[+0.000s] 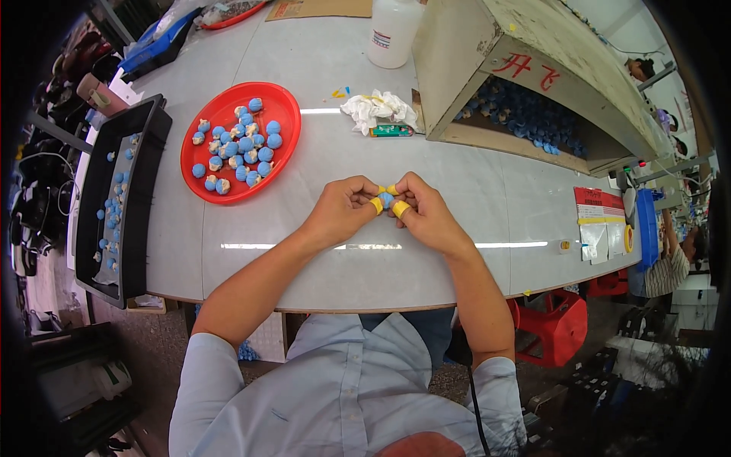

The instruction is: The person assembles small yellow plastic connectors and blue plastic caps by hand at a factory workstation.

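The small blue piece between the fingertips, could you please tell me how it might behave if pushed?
The blue piece looks rounded, so it may roll if pushed across the smooth-looking table. Being small and pinched by fingertips, it is probably light. Its stiffness is unclear.

Small blue ball [386,201], pinched
Rounded and light blue, it sits between the left hand [344,206] and right hand [426,212], partly covered by both; its finer surface is too small to tell.

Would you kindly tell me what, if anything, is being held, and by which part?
A small blue ball, its left side in the left grip and its right side in the right grip.
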The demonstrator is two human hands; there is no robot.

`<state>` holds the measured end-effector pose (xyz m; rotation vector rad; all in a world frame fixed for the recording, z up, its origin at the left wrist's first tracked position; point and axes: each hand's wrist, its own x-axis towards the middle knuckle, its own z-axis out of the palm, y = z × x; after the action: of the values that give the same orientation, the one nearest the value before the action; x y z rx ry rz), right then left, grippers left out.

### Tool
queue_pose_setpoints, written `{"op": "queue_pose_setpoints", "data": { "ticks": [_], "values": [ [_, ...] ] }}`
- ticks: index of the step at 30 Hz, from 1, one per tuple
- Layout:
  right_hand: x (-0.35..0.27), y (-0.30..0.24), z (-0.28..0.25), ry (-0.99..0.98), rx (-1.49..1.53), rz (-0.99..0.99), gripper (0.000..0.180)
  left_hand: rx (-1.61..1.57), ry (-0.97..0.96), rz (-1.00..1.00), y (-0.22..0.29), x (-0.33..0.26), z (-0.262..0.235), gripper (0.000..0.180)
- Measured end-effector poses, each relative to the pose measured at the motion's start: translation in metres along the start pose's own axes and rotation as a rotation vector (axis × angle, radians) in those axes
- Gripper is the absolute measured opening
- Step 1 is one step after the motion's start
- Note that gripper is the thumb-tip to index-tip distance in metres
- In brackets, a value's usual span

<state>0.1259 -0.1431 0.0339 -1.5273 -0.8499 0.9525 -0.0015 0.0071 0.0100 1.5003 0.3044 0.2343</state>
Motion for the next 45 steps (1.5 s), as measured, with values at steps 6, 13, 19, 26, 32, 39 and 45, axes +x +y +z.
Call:
{"op": "queue_pose_setpoints", "data": {
  "ticks": [6, 13, 19, 26, 32, 39, 45],
  "values": [
    [0.001, -0.007, 0.006, 0.068, 0.080, 0.039, 0.011, -0.095, 0.005, -0.111, 0.011, 0.002, 0.001, 0.018],
    [0.001, -0.012, 0.004, 0.068, 0.136, 0.071, 0.013, -0.129, 0.040, -0.147, 0.017, 0.002, 0.001, 0.028],
    [0.000, -0.014, 0.004, 0.064, 0.130, 0.150, 0.016, -0.121, 0.047, -0.196, 0.019, 0.002, -0.001, 0.020],
    [0.001, -0.012, 0.003, 0.050, 0.149, 0.141, 0.016, -0.125, 0.061, -0.170, 0.014, 0.003, 0.000, 0.022],
    [-0.001, -0.014, 0.002, 0.049, 0.136, 0.114, 0.018, -0.126, 0.055, -0.184, 0.016, 0.004, -0.001, 0.021],
    [0.001, -0.013, 0.001, 0.050, 0.131, 0.130, 0.016, -0.154, 0.003, -0.164, 0.015, 0.003, -0.004, 0.017],
    [0.000, -0.013, 0.003, 0.049, 0.094, 0.109, 0.011, -0.168, -0.013, -0.170, 0.016, 0.002, -0.004, 0.017]
  ]
}}
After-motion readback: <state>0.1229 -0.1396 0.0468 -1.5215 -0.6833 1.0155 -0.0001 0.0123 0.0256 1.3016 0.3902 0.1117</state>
